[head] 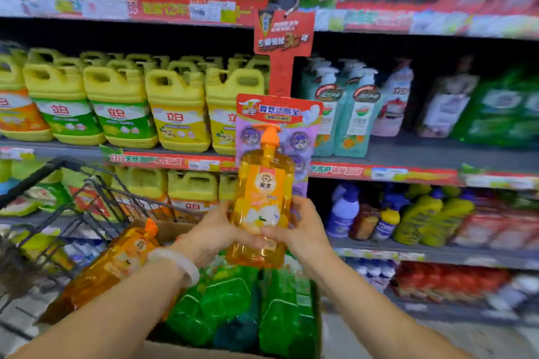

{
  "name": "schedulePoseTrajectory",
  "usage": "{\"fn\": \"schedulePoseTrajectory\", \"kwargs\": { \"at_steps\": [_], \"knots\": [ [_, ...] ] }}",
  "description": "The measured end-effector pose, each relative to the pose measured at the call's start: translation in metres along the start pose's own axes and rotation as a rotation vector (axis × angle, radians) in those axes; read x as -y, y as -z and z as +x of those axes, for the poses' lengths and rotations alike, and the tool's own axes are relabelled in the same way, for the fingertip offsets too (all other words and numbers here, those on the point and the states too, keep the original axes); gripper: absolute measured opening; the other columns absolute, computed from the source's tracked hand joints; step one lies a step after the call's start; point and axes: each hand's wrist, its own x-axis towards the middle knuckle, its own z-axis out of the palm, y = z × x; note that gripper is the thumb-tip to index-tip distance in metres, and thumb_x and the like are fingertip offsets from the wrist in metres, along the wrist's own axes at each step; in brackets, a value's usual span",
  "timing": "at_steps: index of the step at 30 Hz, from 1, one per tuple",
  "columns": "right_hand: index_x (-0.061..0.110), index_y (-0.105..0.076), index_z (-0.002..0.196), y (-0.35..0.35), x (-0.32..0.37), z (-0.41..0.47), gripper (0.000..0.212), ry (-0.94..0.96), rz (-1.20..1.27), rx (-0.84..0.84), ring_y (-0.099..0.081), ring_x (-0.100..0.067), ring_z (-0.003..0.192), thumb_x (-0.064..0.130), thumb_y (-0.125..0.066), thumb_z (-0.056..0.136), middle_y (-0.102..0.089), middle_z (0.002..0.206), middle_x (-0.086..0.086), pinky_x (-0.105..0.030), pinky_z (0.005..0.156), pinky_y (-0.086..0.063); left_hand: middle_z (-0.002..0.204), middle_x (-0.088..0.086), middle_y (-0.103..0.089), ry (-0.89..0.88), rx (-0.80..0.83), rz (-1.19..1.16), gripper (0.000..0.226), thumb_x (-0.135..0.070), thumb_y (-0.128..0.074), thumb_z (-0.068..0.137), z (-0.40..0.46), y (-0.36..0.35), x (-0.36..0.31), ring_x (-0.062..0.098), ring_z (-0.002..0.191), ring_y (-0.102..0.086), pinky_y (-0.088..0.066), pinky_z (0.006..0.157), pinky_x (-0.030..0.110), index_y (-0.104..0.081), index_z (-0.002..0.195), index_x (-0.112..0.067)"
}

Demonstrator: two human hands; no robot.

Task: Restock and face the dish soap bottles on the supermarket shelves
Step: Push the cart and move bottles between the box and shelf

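Bottle of orange dish soap held upright above the carton, before the shelves.
Left hand and right hand are curled round its lower body; probably heavy, slick; a low grip suits. Behind, blurred labels go unread.
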Motion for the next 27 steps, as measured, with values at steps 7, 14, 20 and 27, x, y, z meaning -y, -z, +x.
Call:
{"fn": "schedulePoseTrajectory", "kwargs": {
  "at_steps": [7, 14, 20, 27],
  "knots": [
    [0.014, -0.037, 0.119, 0.178, 0.03, -0.086, 0.09, 0.147, -0.05, -0.078, -0.056, -0.014, 0.104, -0.007, -0.086, 0.047, -0.054, 0.115, -0.001, -0.022, 0.083, -0.051, 0.107, 0.007, -0.071, -0.173, 0.154, -0.024, 0.113, -0.023, -0.093, 0.016, -0.044, -0.166, -0.041, 0.023, 0.096, -0.069, -0.054, 0.089, 0.046, -0.051, 0.119, -0.009],
    [0.015, -0.036, 0.128, 0.339, 0.024, -0.185, 0.092, 0.119, -0.068, -0.296, -0.065, -0.012, 0.093, 0.003, -0.087, 0.052, -0.063, 0.111, -0.002, -0.022, 0.077, -0.056, 0.102, 0.006, -0.071, -0.302, 0.432, 0.02, 0.102, -0.019, -0.09, 0.02, -0.093, -0.354, -0.056, 0.015, 0.088, -0.069, -0.057, 0.079, 0.033, -0.05, 0.113, -0.01],
    [0.021, -0.043, 0.119, 0.451, 0.012, -0.243, 0.084, 0.157, -0.037, -0.581, -0.067, -0.002, 0.079, 0.001, -0.077, 0.045, -0.066, 0.103, -0.003, -0.019, 0.066, -0.054, 0.087, -0.009, -0.071, -0.338, 0.622, 0.041, 0.086, -0.013, -0.086, 0.019, -0.111, -0.489, -0.083, 0.003, 0.078, -0.067, -0.055, 0.068, 0.02, -0.048, 0.095, -0.022],
    [0.019, -0.045, 0.119, 0.576, 0.001, -0.253, 0.085, 0.16, -0.015, -0.815, -0.068, -0.007, 0.079, -0.002, -0.074, 0.042, -0.068, 0.098, -0.003, -0.025, 0.066, -0.057, 0.091, -0.004, -0.066, -0.422, 0.812, 0.06, 0.084, 0.006, -0.086, 0.04, -0.083, -0.637, -0.115, 0.005, 0.078, -0.062, -0.048, 0.063, 0.018, -0.049, 0.115, -0.007]
  ]
}}
